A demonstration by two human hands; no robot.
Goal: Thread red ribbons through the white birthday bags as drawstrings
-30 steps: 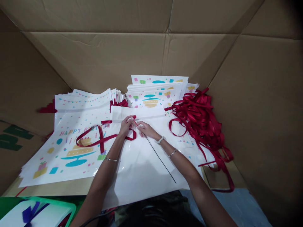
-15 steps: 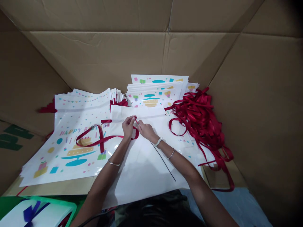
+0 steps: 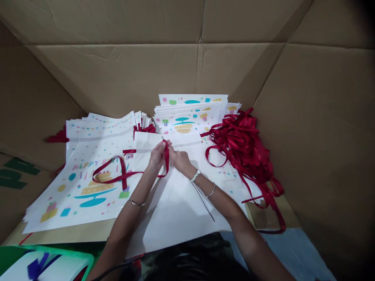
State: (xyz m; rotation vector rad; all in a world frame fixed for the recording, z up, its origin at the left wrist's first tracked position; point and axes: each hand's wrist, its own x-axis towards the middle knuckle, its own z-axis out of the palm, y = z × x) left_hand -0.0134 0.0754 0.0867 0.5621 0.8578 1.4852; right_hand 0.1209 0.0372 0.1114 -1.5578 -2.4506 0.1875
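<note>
My left hand [image 3: 157,157] is closed, its fingertips pinching a red ribbon [image 3: 166,156] near its end. A small dark loop pokes up beyond those fingertips. My right hand [image 3: 179,160] is closed close beside it, gripping a long thin dark wire [image 3: 205,203] whose doubled tail sticks out below my wrist. How ribbon and wire meet is hidden by my fingers. The ribbon hangs in a curve and runs left across a printed sheet. Under both hands lies a white bag [image 3: 175,210], its plain side up, with a short red ribbon end at its left edge.
Birthday-print bags [image 3: 96,156] are stacked on the left, and more printed bags [image 3: 190,111] stand at the back. A heap of red ribbons [image 3: 243,148] lies on the right. Cardboard walls [image 3: 117,74] surround the work surface. A green bin [image 3: 84,255] sits front left.
The ribbon end has come up between my hands and now hangs over my left fingertips. The wire loop shows higher above them. The view has shifted slightly.
</note>
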